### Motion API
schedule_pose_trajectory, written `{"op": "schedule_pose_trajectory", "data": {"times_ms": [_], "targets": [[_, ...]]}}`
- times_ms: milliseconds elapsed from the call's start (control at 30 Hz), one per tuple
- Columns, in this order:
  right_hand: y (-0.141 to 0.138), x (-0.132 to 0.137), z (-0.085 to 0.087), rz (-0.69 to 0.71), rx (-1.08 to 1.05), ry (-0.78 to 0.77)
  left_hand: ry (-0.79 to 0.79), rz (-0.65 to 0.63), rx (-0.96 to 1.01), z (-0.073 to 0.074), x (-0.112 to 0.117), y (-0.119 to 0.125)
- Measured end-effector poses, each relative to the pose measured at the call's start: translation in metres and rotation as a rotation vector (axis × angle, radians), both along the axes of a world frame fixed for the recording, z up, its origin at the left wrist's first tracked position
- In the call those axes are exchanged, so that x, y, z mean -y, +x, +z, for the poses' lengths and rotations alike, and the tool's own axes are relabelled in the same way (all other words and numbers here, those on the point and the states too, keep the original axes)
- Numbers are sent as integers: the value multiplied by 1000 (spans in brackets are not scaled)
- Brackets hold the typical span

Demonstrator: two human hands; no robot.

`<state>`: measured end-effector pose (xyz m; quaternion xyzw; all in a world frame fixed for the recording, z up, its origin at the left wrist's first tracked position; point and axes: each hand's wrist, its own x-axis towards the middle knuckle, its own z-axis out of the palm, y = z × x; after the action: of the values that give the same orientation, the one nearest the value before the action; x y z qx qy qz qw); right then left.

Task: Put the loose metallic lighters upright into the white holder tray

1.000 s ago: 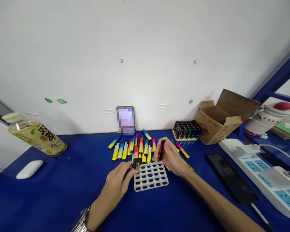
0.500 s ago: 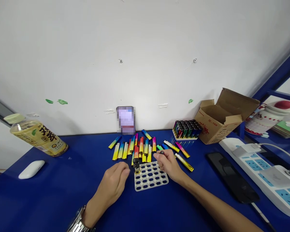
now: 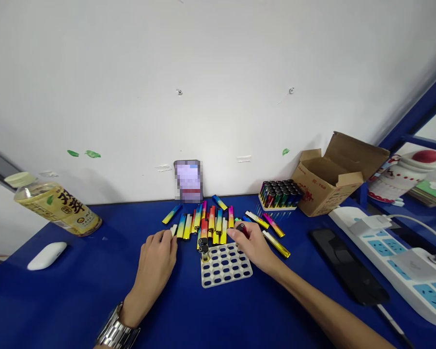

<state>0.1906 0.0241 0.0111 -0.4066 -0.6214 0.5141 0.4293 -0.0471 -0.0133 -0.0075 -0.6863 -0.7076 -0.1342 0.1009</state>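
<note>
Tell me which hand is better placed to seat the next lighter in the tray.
Right, I'd say. The right hand holds a lighter at the far right corner of the tray; the left hand is farther off, at a loose lighter.

Single view, worn on the person's head. Lens is looking forward and down over the table point(image 3: 189, 315), facing the white wall point(image 3: 228, 121) behind it. Wall is filling roughly the upper half of frame, table most of the lower. Left hand point(image 3: 156, 258) and right hand point(image 3: 256, 248) are showing below centre at near range, forearms point(image 3: 312, 295) running out at the bottom edge. Framing is running wide, from bottle point(image 3: 58, 204) at left to power strip point(image 3: 380, 249) at right.
</note>
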Motion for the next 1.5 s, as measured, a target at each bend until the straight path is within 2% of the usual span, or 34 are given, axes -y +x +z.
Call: {"op": "schedule_pose_trajectory", "data": {"times_ms": [133, 300, 467, 567, 667, 833, 967, 1167, 1333, 1433, 1500], "targets": [[4, 3, 7, 237, -39, 33, -44, 70, 82, -2, -1, -4], [4, 7, 13, 263, 76, 191, -108, 83, 266, 2, 1, -4], [-9, 15, 2, 298, -60, -65, -25, 32, 622, 16, 7, 6], [-18, 20, -9, 227, -54, -78, -61, -13, 868, 18, 11, 15], [-22, 24, -17, 124, 104, 114, -83, -38, 1012, 16, 13, 23], [-27, 31, -18, -87, 478, 579, -134, -16, 1244, 16, 14, 28], [-29, 36, -13, -125, 698, 739, -191, 14, 1402, 15, 13, 26], [-31, 39, -3, 17, 798, 712, -242, 97, 1542, 13, 10, 24], [-35, 41, 1, 44, 902, 677, -269, 125, 1623, 15, 7, 26], [-25, 33, 9, 148, 923, 622, -270, 148, 1629, 16, 8, 25], [-13, 22, 17, 128, 963, 545, -257, 151, 1633, 16, 10, 24]]}}
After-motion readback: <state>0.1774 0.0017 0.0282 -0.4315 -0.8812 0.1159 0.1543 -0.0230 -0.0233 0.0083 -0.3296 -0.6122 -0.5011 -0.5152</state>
